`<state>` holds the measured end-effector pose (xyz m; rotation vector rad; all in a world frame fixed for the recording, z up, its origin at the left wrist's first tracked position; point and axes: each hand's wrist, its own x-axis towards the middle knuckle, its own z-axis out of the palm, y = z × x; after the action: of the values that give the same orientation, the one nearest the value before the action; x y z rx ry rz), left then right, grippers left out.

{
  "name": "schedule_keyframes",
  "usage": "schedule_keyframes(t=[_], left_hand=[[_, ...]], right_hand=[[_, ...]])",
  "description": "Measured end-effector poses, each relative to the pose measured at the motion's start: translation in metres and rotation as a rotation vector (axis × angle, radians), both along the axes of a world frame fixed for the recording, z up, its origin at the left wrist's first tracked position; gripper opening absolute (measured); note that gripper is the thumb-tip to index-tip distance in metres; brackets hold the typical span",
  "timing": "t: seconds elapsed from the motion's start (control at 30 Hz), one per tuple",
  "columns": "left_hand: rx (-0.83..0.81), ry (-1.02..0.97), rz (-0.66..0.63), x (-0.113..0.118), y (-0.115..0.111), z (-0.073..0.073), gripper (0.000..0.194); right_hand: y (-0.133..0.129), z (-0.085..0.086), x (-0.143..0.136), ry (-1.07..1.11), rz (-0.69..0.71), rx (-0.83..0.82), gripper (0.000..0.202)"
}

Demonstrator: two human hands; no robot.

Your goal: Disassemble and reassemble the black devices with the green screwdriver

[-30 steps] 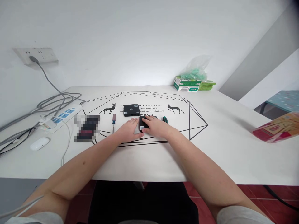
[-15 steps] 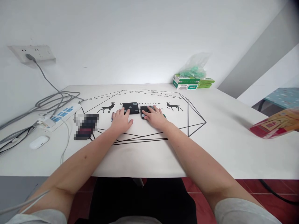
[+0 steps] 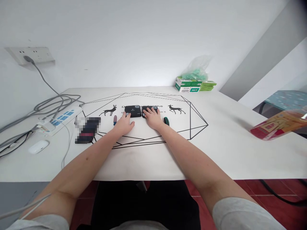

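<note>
Two flat black squarish pieces lie side by side on the table, close together. My left hand [image 3: 123,124] rests with stretched fingers on the near edge of the left black box [image 3: 133,110], which bears a small pale logo. Over the right black piece [image 3: 147,110] my right hand [image 3: 153,119] lies flat, fingers spread, covering much of it. Just left of my left hand is a small pinkish and blue object [image 3: 115,120], perhaps a screwdriver handle. A green and black rounded object [image 3: 166,121] sits to the right of my right hand.
A power strip [image 3: 63,119] with grey cables and a white rounded case [image 3: 38,147] occupy the left side. A pixelated dark item [image 3: 88,131] lies nearby. Green boxes [image 3: 189,84] stand at the back, and a red and yellow package [image 3: 275,124] is at right.
My right hand has shifted slightly up and left with the right black piece, which now lies nearly level with the left box. The green and black object is now uncovered.
</note>
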<state>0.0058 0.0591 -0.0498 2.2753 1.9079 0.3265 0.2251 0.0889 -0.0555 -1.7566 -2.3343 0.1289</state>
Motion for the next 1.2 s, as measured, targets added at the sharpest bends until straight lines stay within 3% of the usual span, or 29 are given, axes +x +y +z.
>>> schedule_keyframes(t=[0.2,0.8,1.03,1.2], left_hand=[[-0.042,-0.075,-0.033,-0.004,0.006,0.000,0.072],[0.003,-0.030,-0.047,-0.002,0.010,-0.017,0.076],[0.050,-0.058,-0.033,0.002,0.016,-0.026,0.078],[0.022,-0.089,-0.021,0.002,0.014,-0.022,0.085]], right_hand=[[0.004,-0.003,0.001,0.022,0.017,0.013,0.059],[0.010,0.001,-0.007,0.008,-0.006,0.068,0.069],[0.012,0.006,-0.017,-0.088,0.167,0.081,0.066],[0.018,0.010,-0.027,-0.151,0.236,0.080,0.067]])
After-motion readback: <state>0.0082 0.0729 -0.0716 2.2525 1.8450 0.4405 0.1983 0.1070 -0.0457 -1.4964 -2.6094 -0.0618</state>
